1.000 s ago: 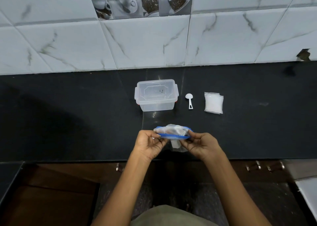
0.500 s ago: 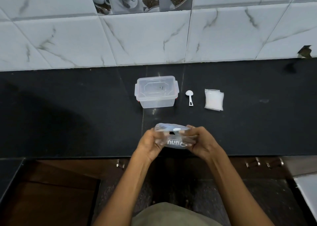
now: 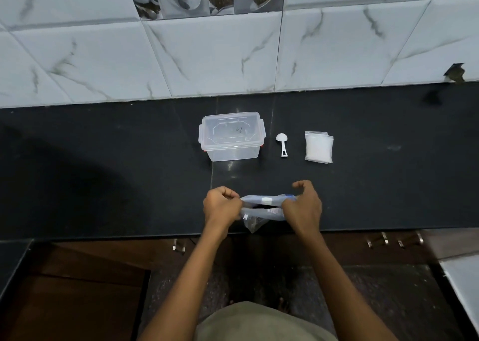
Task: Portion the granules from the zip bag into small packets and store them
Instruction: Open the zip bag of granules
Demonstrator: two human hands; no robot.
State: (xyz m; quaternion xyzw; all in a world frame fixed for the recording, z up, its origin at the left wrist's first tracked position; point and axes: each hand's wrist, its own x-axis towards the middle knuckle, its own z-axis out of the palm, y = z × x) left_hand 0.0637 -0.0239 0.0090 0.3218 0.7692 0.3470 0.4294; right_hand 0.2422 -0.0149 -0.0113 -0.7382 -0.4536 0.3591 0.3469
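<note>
Your left hand [image 3: 222, 206] and right hand [image 3: 302, 206] pinch the two ends of the zip bag [image 3: 261, 207], its mouth parted, low at centre frame above the black counter [image 3: 103, 172]. Behind it, mid-frame, stand a lidded clear container [image 3: 232, 136], a white scoop [image 3: 282, 143] and filled packets [image 3: 318, 146]. Marbled white tiles [image 3: 220, 55] fill the top.

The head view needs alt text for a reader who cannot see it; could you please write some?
Two bare hands, left hand and right hand, pull open a zip bag over a black counter. Behind it, left to right: a lidded clear box, white scoop, white packets.
</note>
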